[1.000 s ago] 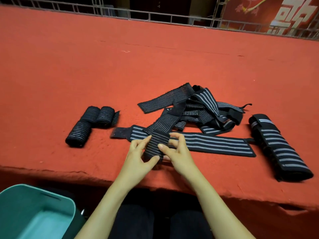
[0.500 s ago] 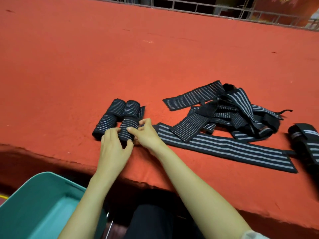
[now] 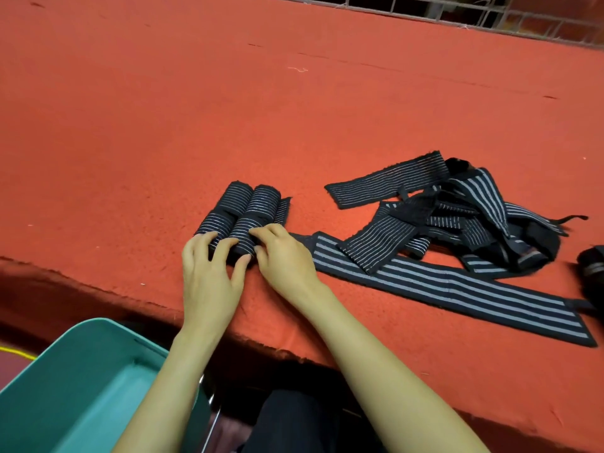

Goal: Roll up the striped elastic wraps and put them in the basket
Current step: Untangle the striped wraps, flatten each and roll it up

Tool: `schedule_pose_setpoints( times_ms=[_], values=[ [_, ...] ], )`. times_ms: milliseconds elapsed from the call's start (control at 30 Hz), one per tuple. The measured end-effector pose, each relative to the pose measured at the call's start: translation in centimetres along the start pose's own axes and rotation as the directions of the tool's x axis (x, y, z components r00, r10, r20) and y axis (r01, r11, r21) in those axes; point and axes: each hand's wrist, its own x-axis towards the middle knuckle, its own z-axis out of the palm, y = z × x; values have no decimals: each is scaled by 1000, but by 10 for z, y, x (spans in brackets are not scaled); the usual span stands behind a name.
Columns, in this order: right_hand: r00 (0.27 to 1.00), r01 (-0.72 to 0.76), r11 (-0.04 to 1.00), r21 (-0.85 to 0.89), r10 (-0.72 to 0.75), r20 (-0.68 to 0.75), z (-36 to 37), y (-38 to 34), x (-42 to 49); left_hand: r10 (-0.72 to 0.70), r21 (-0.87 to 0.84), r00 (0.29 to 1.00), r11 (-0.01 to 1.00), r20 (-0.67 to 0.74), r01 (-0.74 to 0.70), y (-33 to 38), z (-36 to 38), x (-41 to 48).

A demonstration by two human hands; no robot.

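I observe left hand (image 3: 209, 279) and right hand (image 3: 284, 261) both grasping one rolled wrap (image 3: 242, 239), which touches other rolls (image 3: 264, 199) on the red table (image 3: 130, 125).

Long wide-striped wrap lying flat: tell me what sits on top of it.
A fine-striped strip crosses the long wrap near its left end. The right hand covers that end's tip, so anything under the hand is hidden.
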Motion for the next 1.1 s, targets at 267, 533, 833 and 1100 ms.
schedule_pose_setpoints(
  times_ms=[267,533,833,1100],
  values=[
    [994,101,992,75,-96,-57,-23,16,-17,24,80,999,996,43,-27,13,-7,1],
    [971,-14,987,-162,-26,-239,-88,94,-64,184,-139,972,977,146,-164,93,24,-7],
    [901,-323,921,-218,228,-369,-168,182,-119,384,-333,861,902,333,-273,219,88,9],
    [817,-478,865,-156,371,-442,-205,231,-95,358,-345,814,915,458,-208,270,135,50]
  ],
)
